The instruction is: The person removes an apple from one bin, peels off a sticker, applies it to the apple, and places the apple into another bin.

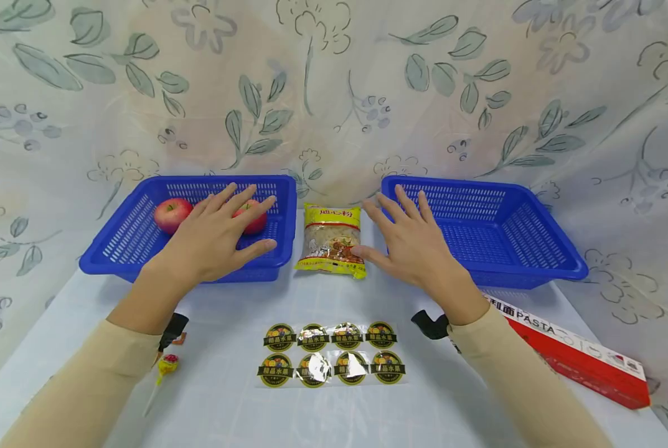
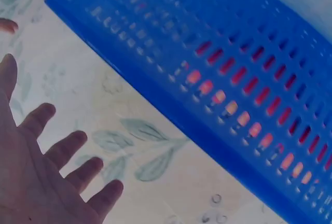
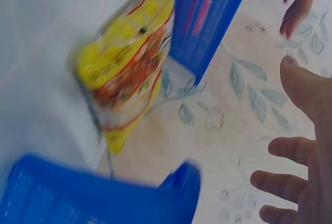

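Observation:
My left hand (image 1: 221,233) hovers flat with spread fingers over the left blue basket (image 1: 126,255), which holds two red apples (image 1: 172,214); one apple is partly hidden behind my fingers. In the left wrist view the left hand (image 2: 46,167) is open beside the basket wall (image 2: 171,73). My right hand (image 1: 409,239) is open too, fingers spread, between the yellow noodle packet (image 1: 330,239) and the empty right blue basket (image 1: 513,233); its thumb is near the packet's right edge. The right wrist view shows the right hand (image 3: 301,156) and the packet (image 3: 124,73). Neither hand holds anything.
A sheet of round fruit stickers (image 1: 330,353) lies on the white table in front. A red pasta box (image 1: 580,358) lies at the right front. A lollipop (image 1: 165,367) lies by my left forearm. A leaf-patterned curtain hangs behind the baskets.

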`<state>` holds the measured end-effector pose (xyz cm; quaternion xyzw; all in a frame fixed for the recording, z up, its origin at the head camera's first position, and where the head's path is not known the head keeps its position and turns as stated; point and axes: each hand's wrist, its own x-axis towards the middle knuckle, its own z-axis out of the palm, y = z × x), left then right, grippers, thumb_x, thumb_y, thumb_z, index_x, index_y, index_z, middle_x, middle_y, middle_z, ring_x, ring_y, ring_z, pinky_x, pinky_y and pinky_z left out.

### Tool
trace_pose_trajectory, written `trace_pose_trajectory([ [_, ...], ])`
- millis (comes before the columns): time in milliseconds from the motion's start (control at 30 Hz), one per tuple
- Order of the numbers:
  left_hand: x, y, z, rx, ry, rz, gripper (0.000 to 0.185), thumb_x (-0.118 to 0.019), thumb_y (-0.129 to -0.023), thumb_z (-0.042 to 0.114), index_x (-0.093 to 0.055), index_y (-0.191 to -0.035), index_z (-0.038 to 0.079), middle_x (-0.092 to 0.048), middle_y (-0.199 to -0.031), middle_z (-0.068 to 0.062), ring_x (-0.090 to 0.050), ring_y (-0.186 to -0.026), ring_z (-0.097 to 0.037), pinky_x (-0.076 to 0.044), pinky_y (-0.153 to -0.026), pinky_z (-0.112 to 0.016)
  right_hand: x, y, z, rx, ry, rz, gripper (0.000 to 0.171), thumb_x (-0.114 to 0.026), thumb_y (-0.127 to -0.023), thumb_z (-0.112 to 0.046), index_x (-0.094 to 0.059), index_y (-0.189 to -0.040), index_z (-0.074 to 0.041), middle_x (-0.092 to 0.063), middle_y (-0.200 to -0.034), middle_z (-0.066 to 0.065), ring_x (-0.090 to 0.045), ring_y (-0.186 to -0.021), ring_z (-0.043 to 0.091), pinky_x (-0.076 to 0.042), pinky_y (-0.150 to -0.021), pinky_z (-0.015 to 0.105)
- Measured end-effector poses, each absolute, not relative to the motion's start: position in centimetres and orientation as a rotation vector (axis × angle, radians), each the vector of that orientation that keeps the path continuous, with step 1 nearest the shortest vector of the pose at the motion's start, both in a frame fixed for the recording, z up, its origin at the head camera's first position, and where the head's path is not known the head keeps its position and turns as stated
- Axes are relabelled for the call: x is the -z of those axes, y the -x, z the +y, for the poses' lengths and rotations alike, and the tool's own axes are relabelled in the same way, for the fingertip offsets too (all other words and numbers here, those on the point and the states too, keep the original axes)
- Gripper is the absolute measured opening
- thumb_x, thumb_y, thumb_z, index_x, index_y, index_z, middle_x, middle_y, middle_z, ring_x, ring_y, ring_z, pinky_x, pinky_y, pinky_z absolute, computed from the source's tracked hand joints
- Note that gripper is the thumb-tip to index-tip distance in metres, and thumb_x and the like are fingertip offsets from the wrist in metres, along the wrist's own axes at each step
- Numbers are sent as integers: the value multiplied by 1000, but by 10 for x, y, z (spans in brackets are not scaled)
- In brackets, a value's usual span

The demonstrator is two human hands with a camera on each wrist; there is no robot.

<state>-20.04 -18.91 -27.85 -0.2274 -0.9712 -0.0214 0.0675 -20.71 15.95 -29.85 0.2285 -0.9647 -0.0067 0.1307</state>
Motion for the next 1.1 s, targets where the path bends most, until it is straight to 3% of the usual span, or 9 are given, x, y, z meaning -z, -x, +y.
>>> trace_pose_trajectory([
  [233,270,215,-207,123,642,-3021,85,-42,-95,77,-28,-163,27,-24,-169,-16,-15,-155,-46,-16,-119,-72,299,213,128,-181,-861,-2705,82,-53,-95,-70,-43,-156,-16,-47,-155,12,-22,-155,40,-8,-127,58],
  [367,269,225,-218,165,618,-3081,86,-46,-96,74,-30,-163,22,-26,-167,-19,-18,-152,-52,-17,-117,-75,301,215,110,-333,-935,-2725,79,-57,-96,-66,-43,-156,-16,-46,-156,11,-25,-155,39,-18,-126,55],
  [533,271,239,-233,257,592,-3169,89,-55,-94,70,-34,-161,14,-30,-163,-26,-23,-148,-55,-23,-112,-78,308,219,90,-547,-1035,-2770,76,-57,-99,-61,-39,-158,-17,-45,-155,10,-38,-148,32,-35,-120,49],
  [800,273,259,-256,523,499,-3289,86,-65,-91,65,-44,-154,9,-45,-152,-28,-37,-140,-52,-37,-106,-74,322,232,64,-744,-1063,-2856,76,-52,-101,-61,-36,-159,-15,-41,-161,7,-38,-150,26,-33,-122,44],
  [933,269,268,-263,613,498,-3342,81,-63,-93,64,-50,-151,9,-49,-149,-27,-40,-138,-52,-39,-105,-74,330,239,54,-836,-1064,-2859,69,-52,-103,-54,-40,-157,-12,-47,-156,7,-51,-137,24,-43,-114,42],
  [1100,265,281,-272,661,498,-3371,71,-60,-96,61,-55,-147,12,-52,-148,-25,-41,-139,-49,-32,-109,-75,341,245,47,-900,-1036,-2833,60,-55,-105,-46,-46,-152,-10,-52,-149,9,-60,-123,24,-52,-102,39],
])
